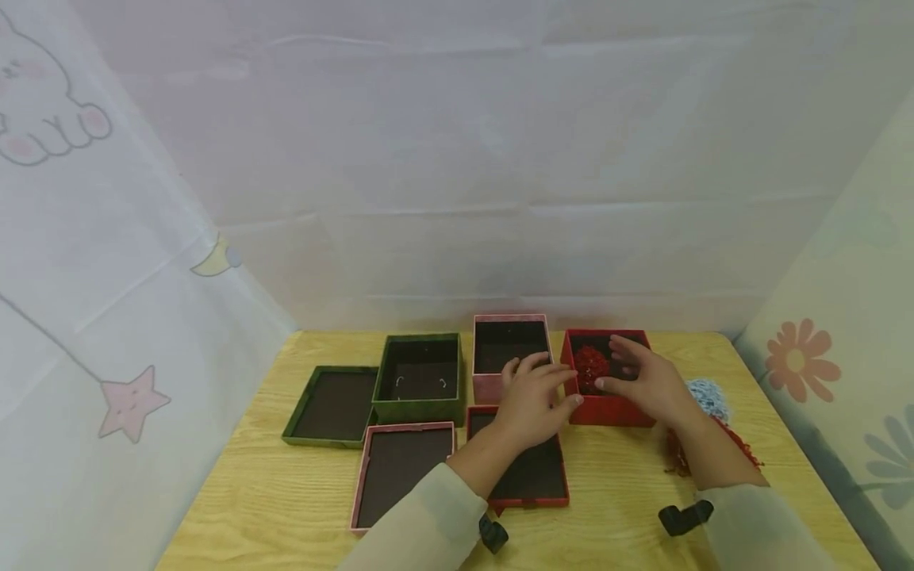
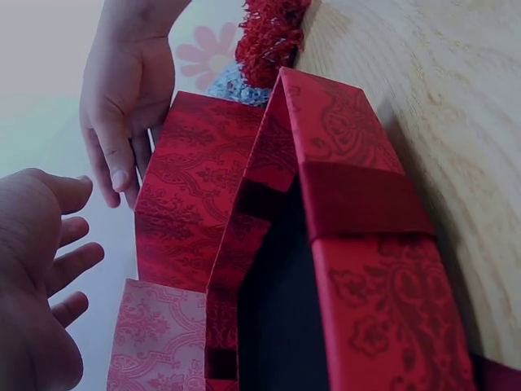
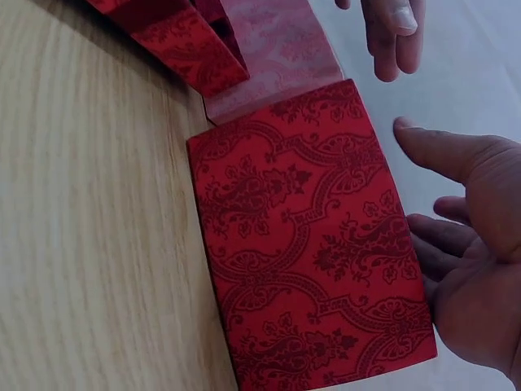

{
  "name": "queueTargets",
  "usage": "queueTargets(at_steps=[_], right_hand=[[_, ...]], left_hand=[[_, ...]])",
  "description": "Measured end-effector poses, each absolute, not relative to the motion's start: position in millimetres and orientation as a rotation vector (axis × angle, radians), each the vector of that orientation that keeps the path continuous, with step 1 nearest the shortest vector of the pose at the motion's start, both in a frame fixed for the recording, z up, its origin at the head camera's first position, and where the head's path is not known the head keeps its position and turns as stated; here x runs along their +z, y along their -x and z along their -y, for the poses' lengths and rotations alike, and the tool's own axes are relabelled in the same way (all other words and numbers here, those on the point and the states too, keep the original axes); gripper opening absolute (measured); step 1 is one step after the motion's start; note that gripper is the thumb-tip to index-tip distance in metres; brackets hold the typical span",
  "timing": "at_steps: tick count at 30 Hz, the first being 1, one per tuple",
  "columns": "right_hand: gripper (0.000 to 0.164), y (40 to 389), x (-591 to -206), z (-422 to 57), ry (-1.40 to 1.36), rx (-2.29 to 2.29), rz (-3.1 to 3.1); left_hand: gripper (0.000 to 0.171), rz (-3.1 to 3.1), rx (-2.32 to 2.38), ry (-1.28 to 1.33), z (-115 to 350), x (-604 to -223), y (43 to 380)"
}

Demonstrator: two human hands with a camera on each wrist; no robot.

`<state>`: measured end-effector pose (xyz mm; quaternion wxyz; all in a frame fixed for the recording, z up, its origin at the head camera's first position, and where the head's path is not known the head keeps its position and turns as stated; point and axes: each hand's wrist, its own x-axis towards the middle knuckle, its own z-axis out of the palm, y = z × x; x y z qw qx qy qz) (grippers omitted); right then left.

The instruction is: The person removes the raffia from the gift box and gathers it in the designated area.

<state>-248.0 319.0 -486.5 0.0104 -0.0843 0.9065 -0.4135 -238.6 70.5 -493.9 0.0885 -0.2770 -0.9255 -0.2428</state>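
A red patterned box (image 1: pixel 612 412) stands at the back right of the table with a clump of red shredded paper (image 1: pixel 591 365) inside. My right hand (image 1: pixel 646 385) hovers at the box's right side, its fingers loosely bent over the opening. My left hand (image 1: pixel 530 403) is above the red lid (image 1: pixel 539 480), fingers spread toward the red box's left rim. Nothing shows in either palm; in the right wrist view the right hand (image 3: pixel 480 236) lies along the top edge of the box (image 3: pixel 313 244).
A pink box (image 1: pixel 489 388) and a green box (image 1: pixel 417 411) stand left of the red one. The green lid (image 1: pixel 332 404) and pink lid (image 1: pixel 407 468) lie open side up. Light blue shreds (image 1: pixel 708 398) and more red shreds (image 1: pixel 735 440) lie at the right.
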Motion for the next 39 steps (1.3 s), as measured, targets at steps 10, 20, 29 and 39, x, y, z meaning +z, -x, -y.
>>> queueTargets(at_steps=[10, 20, 29, 39], right_hand=[[0.095, 271.7, -492.3, -317.0, 0.267, -1.115, -2.834], [0.096, 291.2, -494.6, -321.0, 0.309, -1.156, -2.719], [0.091, 307.2, -501.7, -322.9, 0.306, -1.231, -2.621], [0.092, 317.5, -511.5, -319.5, 0.292, -1.206, -2.583]], left_hand=[[0.043, 2.774, -0.587, 0.772, -82.3, -496.6, 245.8], [0.041, 2.803, -0.490, 0.739, -92.2, -501.9, 252.9], [0.037, 2.832, -0.445, 0.681, -96.2, -506.7, 257.7], [0.038, 2.830, -0.417, 0.674, -94.5, -508.2, 261.4]])
